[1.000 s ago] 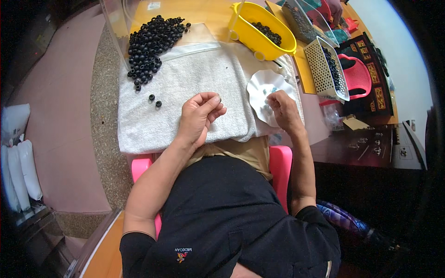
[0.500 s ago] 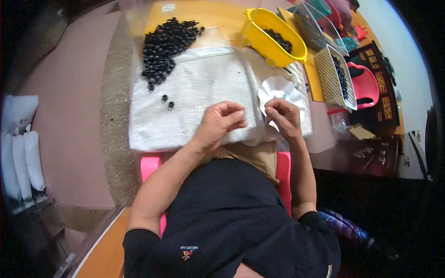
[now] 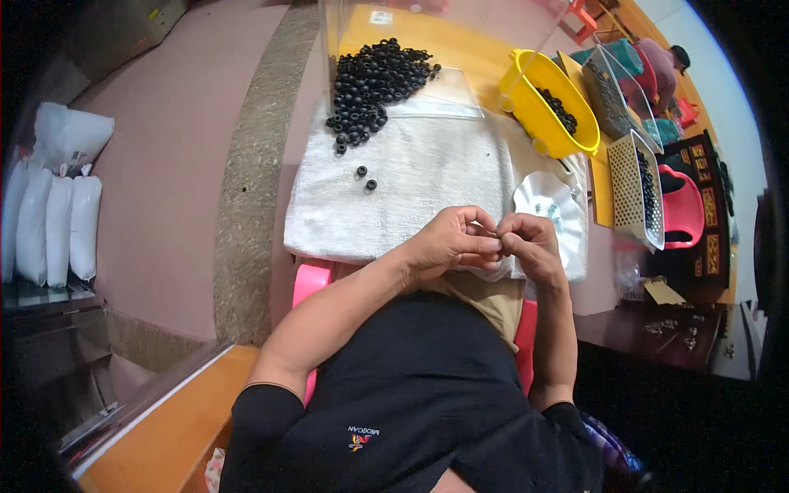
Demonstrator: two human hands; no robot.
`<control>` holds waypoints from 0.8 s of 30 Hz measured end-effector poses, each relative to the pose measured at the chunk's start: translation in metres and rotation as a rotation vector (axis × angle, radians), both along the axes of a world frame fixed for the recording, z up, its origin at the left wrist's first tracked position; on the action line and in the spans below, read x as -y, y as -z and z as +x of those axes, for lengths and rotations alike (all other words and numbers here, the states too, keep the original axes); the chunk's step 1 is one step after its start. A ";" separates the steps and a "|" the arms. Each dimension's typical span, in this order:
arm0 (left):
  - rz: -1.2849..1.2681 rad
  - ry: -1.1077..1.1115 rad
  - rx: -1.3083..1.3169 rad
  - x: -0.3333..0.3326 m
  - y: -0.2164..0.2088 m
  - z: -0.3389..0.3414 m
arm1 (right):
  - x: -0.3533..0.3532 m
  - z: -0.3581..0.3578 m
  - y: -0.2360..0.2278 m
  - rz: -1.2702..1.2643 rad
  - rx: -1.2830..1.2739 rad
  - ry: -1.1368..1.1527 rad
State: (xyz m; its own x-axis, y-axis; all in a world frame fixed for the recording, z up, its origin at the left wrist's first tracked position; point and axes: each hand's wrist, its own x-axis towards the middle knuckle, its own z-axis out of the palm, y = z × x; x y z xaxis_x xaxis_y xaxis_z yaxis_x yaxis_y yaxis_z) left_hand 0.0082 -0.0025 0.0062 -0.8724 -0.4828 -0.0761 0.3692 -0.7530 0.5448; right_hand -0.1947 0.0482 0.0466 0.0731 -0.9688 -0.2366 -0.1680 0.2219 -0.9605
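Observation:
My left hand [image 3: 460, 237] and my right hand [image 3: 534, 248] meet fingertip to fingertip above the near right part of a white cloth [image 3: 394, 222]. Both are closed in a pinch; whatever sits between the fingertips is too small or hidden to name. Just beyond my right hand lies a white wavy-edged dish [image 3: 530, 191] with small pale bits in it. Two black ring-shaped beads, one of them the nearer bead [image 3: 371, 185], rest on the cloth to the left. Farther off, a heap of similar black beads [image 3: 370, 86] spreads over the cloth's far edge.
A yellow tub [image 3: 526, 107] with dark pieces stands at the back right. Beyond it are a clear bin [image 3: 608, 90] and a white perforated basket [image 3: 626, 197], both with dark pieces. A pink chair [image 3: 684, 209] and another person [image 3: 657, 70] are farther right. White sacks [image 3: 57, 230] stand far left.
My hands were apart and now touch at the fingertips, with the left one moved toward the right. The whole view has shifted, so the table sits farther right in the picture.

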 end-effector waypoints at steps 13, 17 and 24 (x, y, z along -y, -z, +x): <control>0.115 -0.158 0.013 0.001 0.000 0.000 | 0.000 0.021 0.006 -0.637 -0.625 -0.157; 0.080 -0.348 0.023 0.002 0.005 -0.004 | 0.011 0.039 -0.014 -0.660 -0.876 -0.191; -0.045 -0.507 0.053 0.007 0.017 -0.010 | 0.057 0.068 -0.036 -0.716 -0.722 -0.213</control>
